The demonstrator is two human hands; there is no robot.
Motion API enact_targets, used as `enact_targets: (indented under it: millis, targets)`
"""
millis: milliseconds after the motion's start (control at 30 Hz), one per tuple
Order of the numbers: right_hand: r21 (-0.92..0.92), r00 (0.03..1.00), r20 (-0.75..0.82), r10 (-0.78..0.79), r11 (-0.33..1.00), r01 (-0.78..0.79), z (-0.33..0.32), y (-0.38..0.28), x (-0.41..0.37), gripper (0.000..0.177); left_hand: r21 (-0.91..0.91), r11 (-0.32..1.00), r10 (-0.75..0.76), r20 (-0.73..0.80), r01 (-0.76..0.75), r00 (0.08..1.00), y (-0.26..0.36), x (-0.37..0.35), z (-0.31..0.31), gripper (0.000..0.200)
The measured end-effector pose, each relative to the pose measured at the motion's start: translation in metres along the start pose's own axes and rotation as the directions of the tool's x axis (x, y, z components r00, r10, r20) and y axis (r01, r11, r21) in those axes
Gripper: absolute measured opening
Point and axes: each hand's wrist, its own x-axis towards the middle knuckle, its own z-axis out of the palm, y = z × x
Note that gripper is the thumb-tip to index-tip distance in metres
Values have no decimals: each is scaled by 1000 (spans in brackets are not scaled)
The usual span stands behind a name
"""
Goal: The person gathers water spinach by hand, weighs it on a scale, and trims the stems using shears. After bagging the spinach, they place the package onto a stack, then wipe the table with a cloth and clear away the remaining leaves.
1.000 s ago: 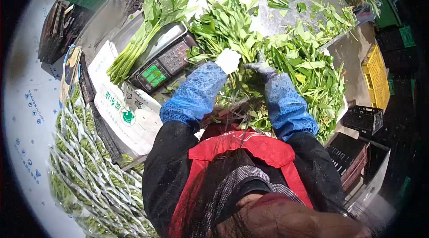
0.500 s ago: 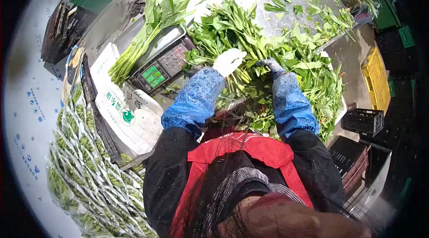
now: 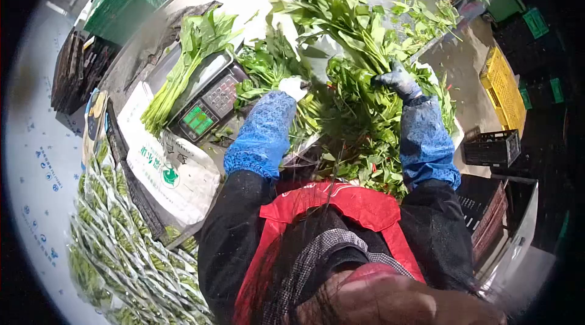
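My right hand (image 3: 399, 80), in a dirty grey-blue glove, is closed round the stems of a bunch of leafy greens (image 3: 341, 11), whose long leaves fan out to the upper left. In a white glove, my left hand (image 3: 294, 87) is closed on a second bunch of leafy greens (image 3: 265, 64) beside the scale, with its stems showing to the right of the fist. Between and below both hands lies a loose heap of greens (image 3: 365, 124). A digital scale (image 3: 210, 105) with a lit green display carries another bunch of greens (image 3: 192, 63), stems toward me.
A printed white bag (image 3: 167, 166) lies left of the scale. Packed greens in clear plastic (image 3: 128, 252) are stacked at lower left. Green crates (image 3: 122, 2) stand at upper left. A yellow crate (image 3: 503, 93) and a black crate (image 3: 492, 148) stand at right.
My right hand has moved right and lifted a bunch of greens away from the pile. My left hand has shifted slightly left and down. The view has also shifted a little.
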Motion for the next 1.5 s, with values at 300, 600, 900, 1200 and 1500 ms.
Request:
enact_targets:
  millis: [300, 600, 900, 1200, 1500]
  targets:
    - [-252, 977, -64, -205, 950, 183, 50, 10, -48, 92, -827, -553, -21, 129, 95, 991, 58, 22, -54, 53]
    - [-565, 953, 108, -283, 771, 293, 52, 20, -58, 97, -638, -767, 18, -126, -67, 992, 79, 29, -88, 37]
    - [-819, 706, -5, -708, 408, 403, 64, -60, -56, 93, -731, -669, -173, -19, -132, 985, 144, 39, -94, 20]
    - [-744, 803, 160, -574, 464, 480, 47, 16, -56, 50, -819, -545, -414, 77, -179, 907, 162, -4, -142, 38]
    - [-715, 903, -9, -429, 635, 294, -13, 37, -55, 92, -767, -624, -300, 62, -147, 952, 116, 4, -137, 32]
